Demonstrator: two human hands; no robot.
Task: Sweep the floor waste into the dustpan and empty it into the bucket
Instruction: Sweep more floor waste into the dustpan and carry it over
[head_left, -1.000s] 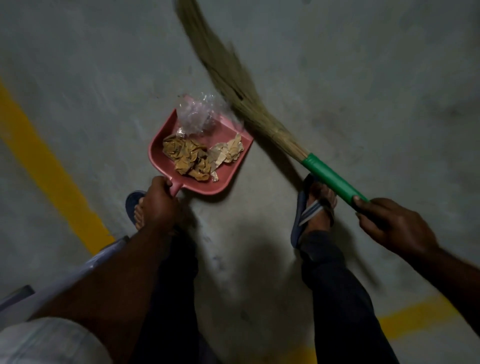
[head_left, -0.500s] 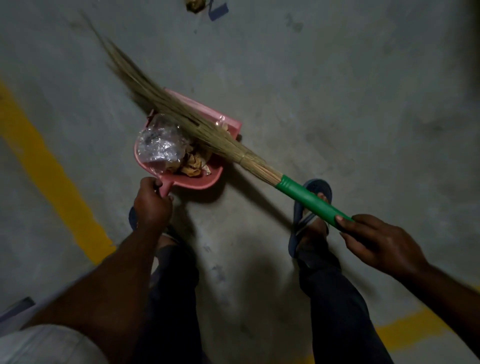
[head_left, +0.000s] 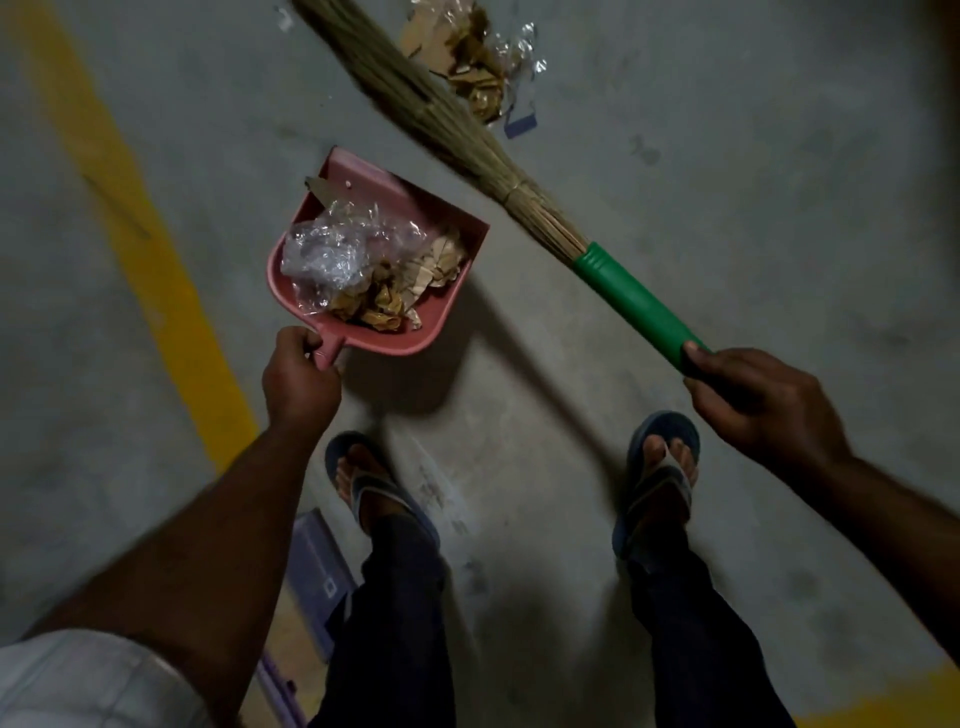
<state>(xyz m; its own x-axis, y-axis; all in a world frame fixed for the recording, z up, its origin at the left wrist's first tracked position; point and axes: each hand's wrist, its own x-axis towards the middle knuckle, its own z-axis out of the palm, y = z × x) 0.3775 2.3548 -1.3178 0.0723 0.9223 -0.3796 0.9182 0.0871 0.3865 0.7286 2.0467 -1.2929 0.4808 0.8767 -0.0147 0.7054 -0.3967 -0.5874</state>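
Pink dustpan (head_left: 363, 332) gripped by left hand (head_left: 298, 382); green-handled broom (head_left: 639, 306) held by right hand (head_left: 753, 400); waste pile (head_left: 467, 57) beside bristles.

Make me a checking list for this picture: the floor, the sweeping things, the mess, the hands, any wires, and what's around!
Surface: grey concrete floor, dimly lit, with a yellow painted line.
Job's things: pink dustpan holding clear plastic wrap and crumpled brown paper; broom with a green handle, bristles beside the loose pile; bucket not seen.
Clutter: pile of brown scraps and plastic on the floor beyond the dustpan.
Hands: left hand grips the dustpan's handle; right hand grips the broom's handle.
Cables: nothing seen.
Surroundings: feet in blue sandals; purple object by the left leg, unclear what.
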